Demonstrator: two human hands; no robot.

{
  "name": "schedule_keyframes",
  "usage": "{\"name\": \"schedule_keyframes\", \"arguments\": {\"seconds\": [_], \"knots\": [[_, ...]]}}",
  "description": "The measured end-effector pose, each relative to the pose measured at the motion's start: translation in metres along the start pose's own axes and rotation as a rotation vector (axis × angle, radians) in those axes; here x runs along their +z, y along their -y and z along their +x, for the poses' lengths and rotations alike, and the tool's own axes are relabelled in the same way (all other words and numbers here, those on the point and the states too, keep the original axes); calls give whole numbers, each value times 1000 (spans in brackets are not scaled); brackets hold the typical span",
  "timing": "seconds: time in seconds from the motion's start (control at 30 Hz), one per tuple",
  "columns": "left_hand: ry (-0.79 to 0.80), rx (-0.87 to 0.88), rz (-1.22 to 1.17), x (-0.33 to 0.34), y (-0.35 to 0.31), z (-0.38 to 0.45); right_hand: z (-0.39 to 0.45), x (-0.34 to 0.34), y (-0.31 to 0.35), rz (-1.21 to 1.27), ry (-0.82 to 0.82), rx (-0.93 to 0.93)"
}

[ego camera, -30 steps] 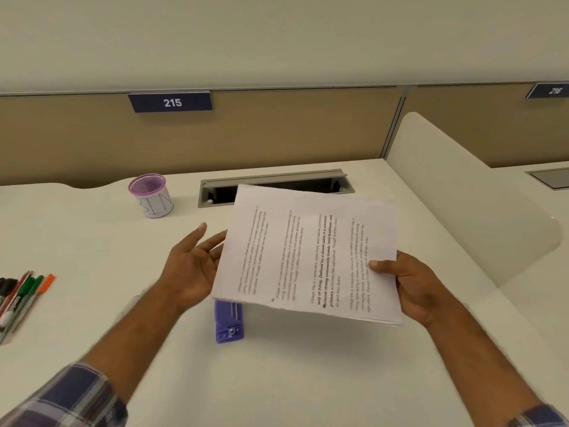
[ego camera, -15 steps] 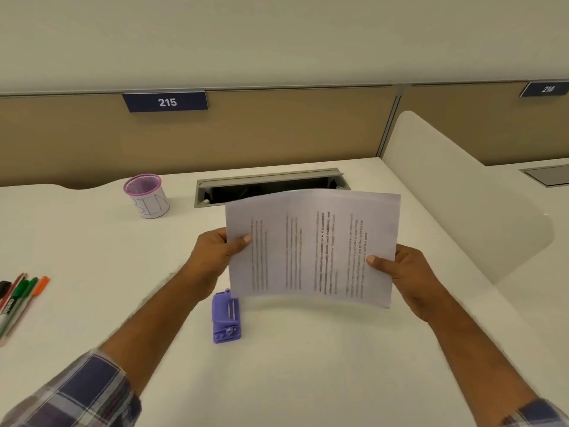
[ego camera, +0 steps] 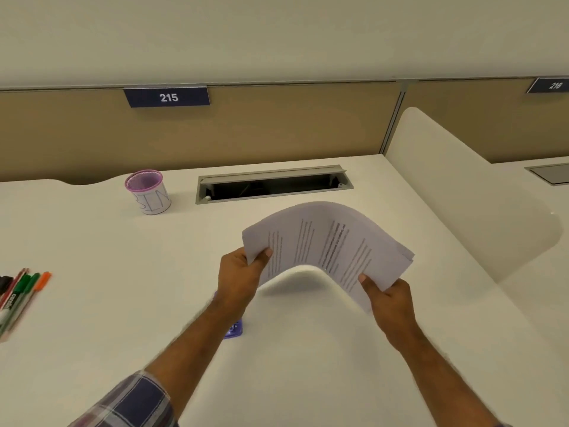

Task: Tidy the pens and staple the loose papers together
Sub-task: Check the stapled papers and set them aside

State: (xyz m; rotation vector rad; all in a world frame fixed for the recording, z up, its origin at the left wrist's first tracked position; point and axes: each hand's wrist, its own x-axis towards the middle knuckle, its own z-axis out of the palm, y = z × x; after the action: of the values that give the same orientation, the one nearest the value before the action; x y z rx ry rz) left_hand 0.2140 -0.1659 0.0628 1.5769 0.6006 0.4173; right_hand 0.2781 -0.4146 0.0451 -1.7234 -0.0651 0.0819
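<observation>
Step in hand: squaring the loose papers [ego camera: 326, 241] ahead of stapling. The stack is held in the air above the counter [ego camera: 92, 235], at about 2 o'clock from the centre of the view, and bows upward in an arch between the two hands.

Left hand [ego camera: 238, 277]: fingers clamped on the stack's left corner, thumb on top, the rest beneath. Right hand [ego camera: 388, 298]: fingers clamped on the right lower edge, thumb on the printed face. At the right end the sheet edges are visibly staggered, so the stack is judged not yet aligned.

Stapler [ego camera: 233, 329]: purple, lying on the counter at 6 o'clock from the left hand, mostly hidden behind the left forearm. It is untouched.

Pens [ego camera: 23, 292]: lying loose on the counter at the 9 o'clock edge of the view, well apart from the purple-rimmed cup [ego camera: 147, 192] at 10 o'clock. That part of the task is judged outstanding.

Next move, as a judgement: flatten the arch and tap the edges flush on the counter. One hand must then keep the aligned corner pinched while the other frees itself for the stapler. Risk: sheets slipping out of register during the handover.
</observation>
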Motion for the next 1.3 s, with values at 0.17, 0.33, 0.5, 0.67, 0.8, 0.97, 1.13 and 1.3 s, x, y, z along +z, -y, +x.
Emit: {"name": "schedule_keyframes", "arguments": {"seconds": [0.17,0.33,0.5,0.67,0.8,0.97,1.13,1.3], "knots": [[27,-27,109,-6,12,-6,-1,-3,-4,-60,57,71],[96,11,118,-12,11,-7,-3,-7,-7,-73,85,84],[16,27,121,-10,-1,-2,-4,-3,-1,-44,133,88],[-76,111,215,-8,-14,14,0,-4,12,181,247,313],[-312,198,256,-11,-19,11,-5,-3,17,368,280,393],[-428,171,90,-2,-1,-21,-13,8,15,605,242,453],[-229,-288,-207,24,2,-55,-23,27,15,772,161,452],[32,-294,-327,47,-8,-58,-37,42,18,791,113,407]]}}
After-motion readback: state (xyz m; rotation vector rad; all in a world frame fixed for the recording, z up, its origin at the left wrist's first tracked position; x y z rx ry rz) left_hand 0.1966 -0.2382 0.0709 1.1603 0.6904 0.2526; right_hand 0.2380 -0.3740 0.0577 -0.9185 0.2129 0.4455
